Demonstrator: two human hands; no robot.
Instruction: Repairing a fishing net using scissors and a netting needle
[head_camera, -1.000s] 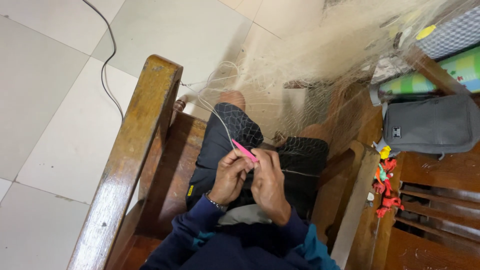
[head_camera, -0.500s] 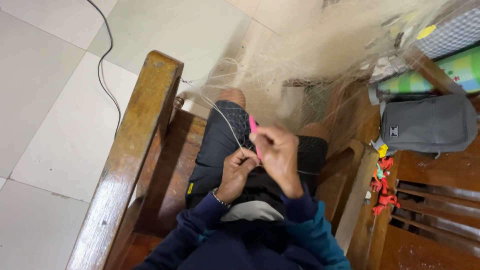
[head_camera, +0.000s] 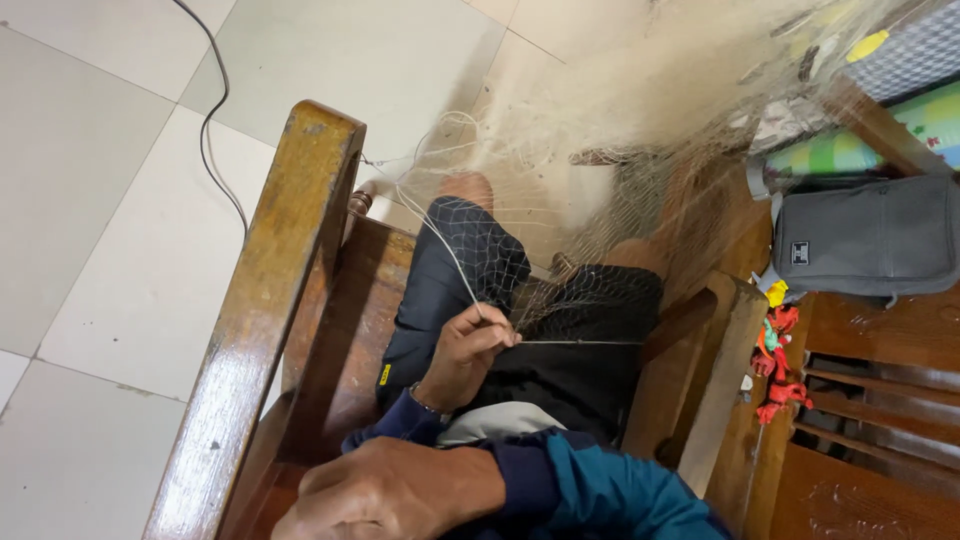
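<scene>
Both hands are working close to the lap: the left hand (head_camera: 470, 352) is pinching a strand of the fishing net (head_camera: 600, 150) between fingertips and thumb, drawing a taut line (head_camera: 585, 343) out to the side, while the right hand (head_camera: 390, 495) is sitting low and near the camera, fingers curled into a loose fist; whether it is gripping anything I cannot tell, since its underside is hidden. That net is spilling from the pale tiled floor (head_camera: 120, 200) up over the knees and the dark shorts (head_camera: 560, 340), heaped in a fine, pale, see-through mass beyond the feet. It is looking very light, limp and quick to snag, so it probably handles best when taken by a single cord or knot rather than by a bunch of mesh. Beside the left leg, a worn wooden armrest (head_camera: 270, 300) is running along, and a grey bag (head_camera: 865, 240) is lying on the wooden furniture at the right, above some small red toy figures (head_camera: 778, 365).
</scene>
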